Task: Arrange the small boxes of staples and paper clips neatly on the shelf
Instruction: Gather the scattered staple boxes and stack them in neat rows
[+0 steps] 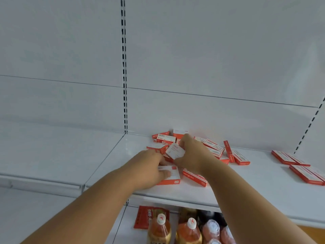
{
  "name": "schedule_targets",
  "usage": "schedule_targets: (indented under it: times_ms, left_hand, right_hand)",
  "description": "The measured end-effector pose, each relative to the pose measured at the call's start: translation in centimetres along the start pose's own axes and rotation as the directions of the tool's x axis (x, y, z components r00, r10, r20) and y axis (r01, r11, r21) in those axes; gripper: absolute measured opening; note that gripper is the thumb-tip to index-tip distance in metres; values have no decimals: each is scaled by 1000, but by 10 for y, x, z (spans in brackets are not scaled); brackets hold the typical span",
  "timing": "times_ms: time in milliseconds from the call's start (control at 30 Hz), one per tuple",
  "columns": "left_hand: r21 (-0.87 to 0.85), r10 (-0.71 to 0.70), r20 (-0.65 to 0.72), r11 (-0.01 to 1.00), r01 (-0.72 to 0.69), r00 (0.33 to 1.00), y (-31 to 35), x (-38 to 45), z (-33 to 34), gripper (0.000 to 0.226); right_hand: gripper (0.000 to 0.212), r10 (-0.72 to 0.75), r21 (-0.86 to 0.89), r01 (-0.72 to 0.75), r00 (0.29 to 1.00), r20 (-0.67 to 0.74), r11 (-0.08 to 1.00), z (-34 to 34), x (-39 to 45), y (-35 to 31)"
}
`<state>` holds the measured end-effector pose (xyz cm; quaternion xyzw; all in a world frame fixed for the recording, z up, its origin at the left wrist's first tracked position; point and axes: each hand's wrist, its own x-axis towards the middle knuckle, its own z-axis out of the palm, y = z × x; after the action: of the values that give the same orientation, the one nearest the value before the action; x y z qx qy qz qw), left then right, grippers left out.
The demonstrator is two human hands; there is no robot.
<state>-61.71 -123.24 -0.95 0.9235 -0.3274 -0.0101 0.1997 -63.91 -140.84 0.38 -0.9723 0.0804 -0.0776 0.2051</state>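
A loose heap of small red-and-white boxes (213,147) lies on the white shelf (246,187), spread from the back wall toward the front. My right hand (192,155) holds one white-faced box (175,151) lifted and tilted above the heap. My left hand (151,169) lies on another box (173,175) that sits flat near the shelf's front, thumb on its top face. Several more boxes (299,166) lie side by side in rows at the right end of the shelf.
A slotted upright (124,85) splits the white back panel. The shelf section to the left (52,155) carries nothing. Below the shelf stand bottles with white caps (161,228) and a red packet (146,217).
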Motion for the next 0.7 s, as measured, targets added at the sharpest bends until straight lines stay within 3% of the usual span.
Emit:
schedule_targets:
  times_ms: [167, 333, 433, 500, 600, 700]
  left_hand:
    - [-45, -81, -106, 996, 76, 991, -5, -8, 1, 20]
    - [-360, -245, -256, 922, 143, 935, -40, -13, -27, 30]
    - [-718, -353, -185, 686, 119, 917, -68, -12, -45, 38]
    - [-857, -372, -111, 506, 101, 922, -89, -8, -55, 41]
    - [-887, -367, -70, 449, 111, 928, -127, 2, -68, 36]
    - [-798, -366, -112, 587, 135, 924, -169, 18, -82, 26]
  right_hand:
    - [45, 83, 408, 13, 972, -218, 913, 6, -1, 2]
    - [47, 122, 731, 23, 982, -145, 682, 14, -2, -29]
    - [46, 104, 897, -5, 994, -45, 441, 21, 10, -58]
    - [44, 112, 928, -19, 993, -25, 372, 32, 20, -78]
    - [36, 190, 880, -45, 980, -52, 473, 52, 36, -107]
    - [27, 299, 806, -75, 945, -131, 587, 71, 59, -139]
